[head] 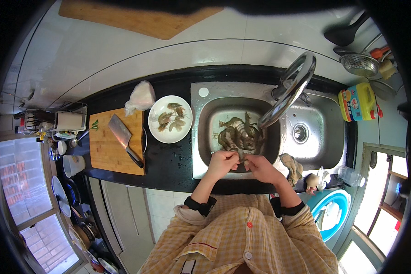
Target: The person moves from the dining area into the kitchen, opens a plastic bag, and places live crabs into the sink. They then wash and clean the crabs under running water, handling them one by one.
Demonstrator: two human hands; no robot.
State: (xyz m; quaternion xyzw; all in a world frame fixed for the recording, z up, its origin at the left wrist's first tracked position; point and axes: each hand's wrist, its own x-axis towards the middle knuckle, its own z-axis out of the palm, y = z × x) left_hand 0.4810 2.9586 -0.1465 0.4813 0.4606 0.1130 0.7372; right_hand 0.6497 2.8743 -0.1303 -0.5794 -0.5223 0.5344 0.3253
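Over the near side of the left sink basin (205,137), my left hand (223,164) and my right hand (263,168) meet with fingertips pinched on one shrimp (241,156). Fingers partly hide it. Just beyond my hands, a heap of raw grey-brown shrimp (238,132) lies on the basin floor. To the left, a white plate (154,132) on the black counter holds several pieces: shrimp heads or shells and paler shrimp that look peeled.
A cleaver (120,131) and green scraps (94,125) lie on a bamboo cutting board (99,154). A plastic bag (140,96) sits behind the plate. The chrome faucet (303,78) arches over the sink. A cloth (291,167) drapes the right basin's front edge; a yellow detergent jug (358,102) stands right.
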